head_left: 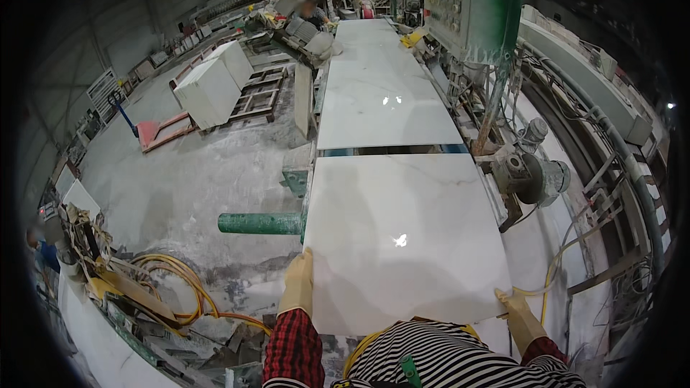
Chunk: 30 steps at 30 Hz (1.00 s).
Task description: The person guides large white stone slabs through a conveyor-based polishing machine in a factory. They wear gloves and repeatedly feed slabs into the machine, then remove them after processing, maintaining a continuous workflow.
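Note:
A glossy white stone slab [402, 223] with faint veining lies flat in front of me on a conveyor line. My left hand [298, 282], in a cream rubber glove, grips its left edge close to the near end. At the near right corner, my right hand [519, 310] in the same kind of glove is closed on the edge, with the fingertips partly over the top. Some fingers of both hands are hidden by the slab's side. Beyond a narrow gap showing bluish rollers [345, 151], a second white slab [388, 111] lies on the line.
A green cylinder [259, 223] juts out left of the line. To the right stand a motor [539, 178] and a control cabinet [460, 7]. Yellow hoses [176, 273] coil on the left. Farther off are stacked slabs [212, 90], a red pallet jack [154, 133] and another person [313, 13].

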### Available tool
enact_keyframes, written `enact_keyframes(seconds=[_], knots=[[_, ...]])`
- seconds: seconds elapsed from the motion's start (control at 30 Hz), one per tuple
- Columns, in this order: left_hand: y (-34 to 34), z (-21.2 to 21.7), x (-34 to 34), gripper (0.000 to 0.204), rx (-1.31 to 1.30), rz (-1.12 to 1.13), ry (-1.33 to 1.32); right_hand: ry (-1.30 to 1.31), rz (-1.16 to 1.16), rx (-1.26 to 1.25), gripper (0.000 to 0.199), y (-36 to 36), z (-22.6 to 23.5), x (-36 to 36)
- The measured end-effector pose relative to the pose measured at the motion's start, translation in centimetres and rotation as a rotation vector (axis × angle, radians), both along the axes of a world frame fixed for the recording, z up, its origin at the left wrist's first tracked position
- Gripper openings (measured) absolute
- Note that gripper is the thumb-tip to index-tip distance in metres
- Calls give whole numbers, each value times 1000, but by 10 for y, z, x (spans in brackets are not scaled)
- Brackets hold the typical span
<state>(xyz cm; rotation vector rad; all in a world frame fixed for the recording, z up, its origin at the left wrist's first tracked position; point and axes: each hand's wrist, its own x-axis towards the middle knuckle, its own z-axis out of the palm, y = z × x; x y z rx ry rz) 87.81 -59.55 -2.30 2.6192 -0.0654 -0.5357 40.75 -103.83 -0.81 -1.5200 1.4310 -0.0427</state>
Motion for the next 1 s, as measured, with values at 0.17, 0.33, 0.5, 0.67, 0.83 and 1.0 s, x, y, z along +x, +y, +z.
enact_keyframes(seconds=[0.17,0.33,0.5,0.67,0.83,1.0], knots=[[-12,-1,11,71,33,-94,14,39,-35,2,77,-12,-2,22],[-17,-1,24,79,64,26,28,-38,-1,37,77,-25,-9,32],[-33,2,27,81,10,87,38,12,-1,68,72,-41,-27,25],[-21,-17,35,78,-40,76,-29,67,-12,69,69,-37,-10,48],[-41,6,35,78,-56,199,75,56,-6,56,71,-39,-8,51],[-38,-4,49,77,0,176,63,98,-8,54,75,-45,-14,60]])
